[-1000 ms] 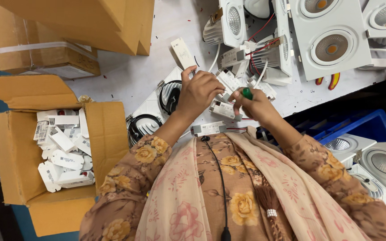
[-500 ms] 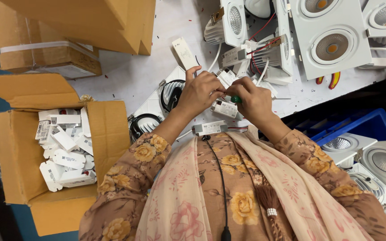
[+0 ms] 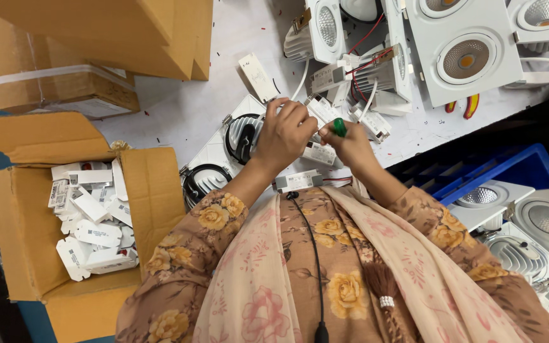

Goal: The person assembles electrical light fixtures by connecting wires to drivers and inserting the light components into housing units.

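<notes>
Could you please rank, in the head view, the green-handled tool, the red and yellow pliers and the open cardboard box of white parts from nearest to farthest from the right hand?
1. Green-handled tool: held in the right hand.
2. Red and yellow pliers: farther right on the white table.
3. Open cardboard box: far left, beyond the left hand.

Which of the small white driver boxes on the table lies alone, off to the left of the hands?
The slim white box lying at a slant on bare table, up-left of the left hand; the others sit among wires and lamps.

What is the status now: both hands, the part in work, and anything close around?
Left hand grips small white driver box. Right hand holds green-handled screwdriver at it. Square white downlights and wires crowd the table.
</notes>
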